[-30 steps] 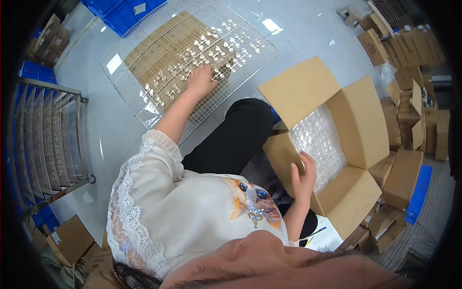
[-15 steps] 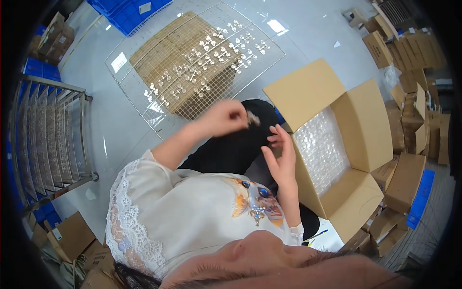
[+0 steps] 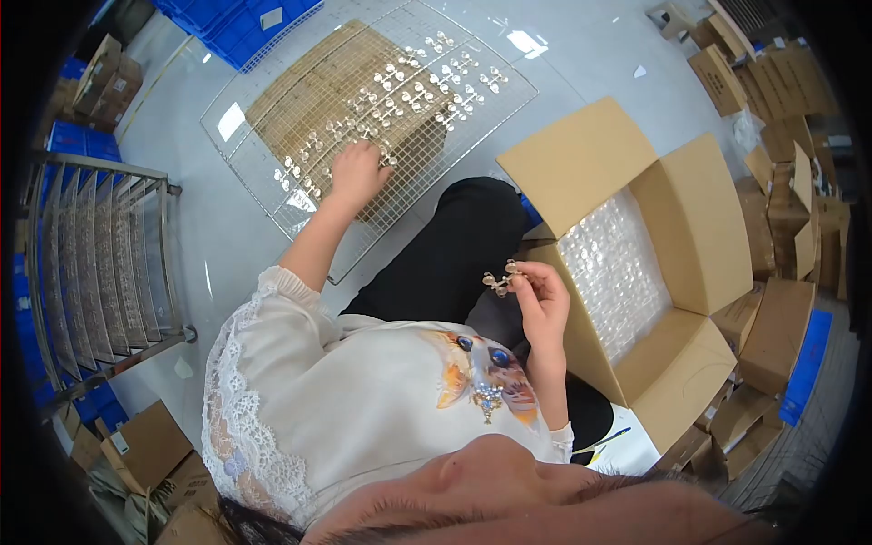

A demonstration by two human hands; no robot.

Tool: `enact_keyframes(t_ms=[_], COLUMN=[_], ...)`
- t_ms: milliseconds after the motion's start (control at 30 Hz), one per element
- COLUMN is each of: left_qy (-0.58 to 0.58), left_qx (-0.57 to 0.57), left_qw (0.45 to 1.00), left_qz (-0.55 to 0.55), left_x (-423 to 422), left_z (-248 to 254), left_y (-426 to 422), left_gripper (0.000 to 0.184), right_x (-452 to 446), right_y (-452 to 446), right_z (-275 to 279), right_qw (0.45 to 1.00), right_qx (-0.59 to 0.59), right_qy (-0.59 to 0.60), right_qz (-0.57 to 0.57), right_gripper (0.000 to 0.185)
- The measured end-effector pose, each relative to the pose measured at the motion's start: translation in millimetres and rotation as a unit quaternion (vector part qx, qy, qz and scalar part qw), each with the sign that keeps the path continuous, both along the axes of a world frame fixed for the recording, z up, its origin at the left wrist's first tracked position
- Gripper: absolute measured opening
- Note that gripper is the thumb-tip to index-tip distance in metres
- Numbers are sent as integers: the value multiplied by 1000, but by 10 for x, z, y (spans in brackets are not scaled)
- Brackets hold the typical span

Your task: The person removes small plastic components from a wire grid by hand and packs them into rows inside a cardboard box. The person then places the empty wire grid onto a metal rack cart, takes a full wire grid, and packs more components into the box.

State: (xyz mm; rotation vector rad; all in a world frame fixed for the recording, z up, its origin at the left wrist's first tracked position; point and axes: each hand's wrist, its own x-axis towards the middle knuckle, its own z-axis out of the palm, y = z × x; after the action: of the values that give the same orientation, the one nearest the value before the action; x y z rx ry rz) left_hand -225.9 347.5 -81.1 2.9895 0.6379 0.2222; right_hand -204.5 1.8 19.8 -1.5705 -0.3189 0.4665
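Note:
A wire mesh rack (image 3: 272, 204) carries rows of clear branched pieces (image 3: 418, 95) with round, lens-like ends. My left hand (image 3: 359, 174) is over the rack's near half, its fingers bent in a pinch around one clear branched piece (image 3: 389, 158), which they partly hide. Over my lap, beside the open carton, my right hand (image 3: 545, 295) pinches another such piece (image 3: 502, 277) between thumb and fingertips. Its round ends stick out to the left of the fingers.
The open cardboard carton (image 3: 695, 227) to my right contains a layer of clear bubbly material (image 3: 613, 272). A brown block (image 3: 313, 82) sits under the rack. At left stands a metal shelf trolley (image 3: 109, 263). Blue crates (image 3: 241, 32) and more cartons (image 3: 772, 327) lie around.
My left hand has moved from above my knee, where it held a blurred piece, back to the rack. My right hand, earlier open, now holds a clear branched piece.

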Motion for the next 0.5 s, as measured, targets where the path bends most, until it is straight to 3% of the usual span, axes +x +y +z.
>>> enact_keyframes(t_ms=[100,300,467,500], left_qy=[68,55,60,55], left_qx=[-82,-82,-12,-81], left_qw=[993,995,998,994], left_qz=[45,23,7,43], left_x=[49,66,87,84], left_z=[1,32,152,226], left_y=[30,60,-7,-10], left_gripper=[21,18,15,15], right_x=[-13,-3,-3,-6], right_y=[-56,-166,-227,-240], right_z=[-3,-13,-61,-61], right_qw=[999,998,997,997], right_qx=[8,28,35,30], right_qy=[21,34,46,44], right_qz=[-23,-44,-50,-48], right_gripper=[15,18,18,19])
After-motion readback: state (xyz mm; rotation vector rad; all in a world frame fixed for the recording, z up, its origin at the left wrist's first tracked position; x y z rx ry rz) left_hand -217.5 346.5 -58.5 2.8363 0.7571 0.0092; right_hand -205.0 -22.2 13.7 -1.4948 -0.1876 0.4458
